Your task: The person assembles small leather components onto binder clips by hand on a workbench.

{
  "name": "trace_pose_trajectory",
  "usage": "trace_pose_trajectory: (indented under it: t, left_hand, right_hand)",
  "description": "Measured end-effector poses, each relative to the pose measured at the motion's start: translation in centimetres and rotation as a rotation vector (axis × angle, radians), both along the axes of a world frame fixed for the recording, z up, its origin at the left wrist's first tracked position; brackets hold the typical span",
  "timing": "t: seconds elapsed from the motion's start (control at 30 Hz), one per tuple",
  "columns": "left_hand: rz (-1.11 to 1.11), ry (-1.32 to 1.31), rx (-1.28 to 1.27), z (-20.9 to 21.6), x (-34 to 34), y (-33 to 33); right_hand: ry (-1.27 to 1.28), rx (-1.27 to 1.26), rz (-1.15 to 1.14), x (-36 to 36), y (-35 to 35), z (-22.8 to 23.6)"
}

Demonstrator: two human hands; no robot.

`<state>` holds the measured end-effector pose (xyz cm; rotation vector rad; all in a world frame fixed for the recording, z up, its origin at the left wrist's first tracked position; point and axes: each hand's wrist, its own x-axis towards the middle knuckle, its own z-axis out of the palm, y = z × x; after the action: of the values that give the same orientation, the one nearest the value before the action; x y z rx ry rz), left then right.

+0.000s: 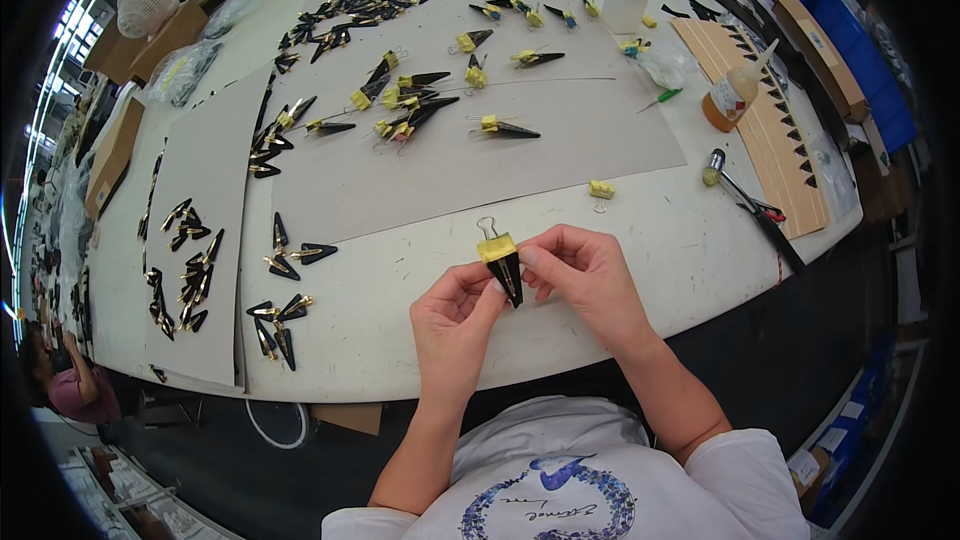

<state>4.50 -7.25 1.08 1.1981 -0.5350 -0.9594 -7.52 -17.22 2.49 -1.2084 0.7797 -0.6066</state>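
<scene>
Between my hands, over the near edge of the table, is a black pointed leather-like piece (511, 282) with gold metal along its middle. A yellow binder clip (496, 246) is clamped across its wide end, with wire loops standing up. My left hand (450, 320) pinches the lower left side of the piece between thumb and fingers. On the other side, my right hand (592, 285) is closed, its thumb and forefinger at the upper right edge beside the clip. A loose yellow binder clip (601, 190) lies beyond my right hand.
Several clipped black pieces (515, 130) lie on grey board ahead, with a large pile (360, 15) farther back. More pieces (285, 325) sit at left. To the right are a glue bottle (727, 98), a hammer (713, 168) and a wooden strip rack (800, 205). A person (80, 390) is at far left.
</scene>
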Motion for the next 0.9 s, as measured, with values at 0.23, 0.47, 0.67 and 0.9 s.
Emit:
trace_pose_trajectory:
  t: [0.23, 0.47, 0.67, 0.9]
  left_hand:
    - [-0.005, -0.007, 0.015, 0.15, -0.10, 0.02]
    - [-0.032, -0.004, 0.017, 0.01, -0.02, -0.07]
    - [-0.023, -0.018, 0.034, 0.52, -0.47, -0.31]
    - [0.009, 0.023, 0.059, 0.78, -0.12, -0.14]
  right_hand:
    - [-0.054, 0.046, 0.007, -0.20, -0.01, -0.27]
    - [-0.047, 0.021, 0.025, -0.26, -0.43, -0.34]
    - [-0.025, 0.059, 0.034, -0.35, -0.56, 0.04]
    - [-0.077, 0.105, 0.071, -0.64, -0.37, 0.11]
